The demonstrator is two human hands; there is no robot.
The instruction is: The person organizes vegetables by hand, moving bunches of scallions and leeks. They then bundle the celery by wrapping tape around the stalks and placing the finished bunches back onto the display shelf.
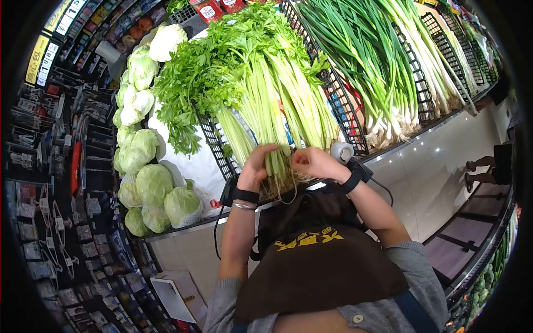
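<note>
A leafy bunch of celery [266,105] lies in a black crate, its root end toward me. My left hand [256,166] is wrapped round the lower stalks from the left, just above the stringy roots [276,188]. Close by on the right, my right hand [319,165] has its fingers curled in a pinch beside the same stalks. Whatever it pinches is too small or hidden to make out. A white roll [342,151], seemingly tape, sits just past my right hand. More celery [308,105] lies to the right of the bunch.
Green-leaved scallions [372,72] with white roots fill the crate to the right. Cabbages [154,185] line the left side of the stand, beside a white sheet [177,166]. Black crate walls [333,91] separate the vegetables. Red-labelled jars [209,11] stand at the back.
</note>
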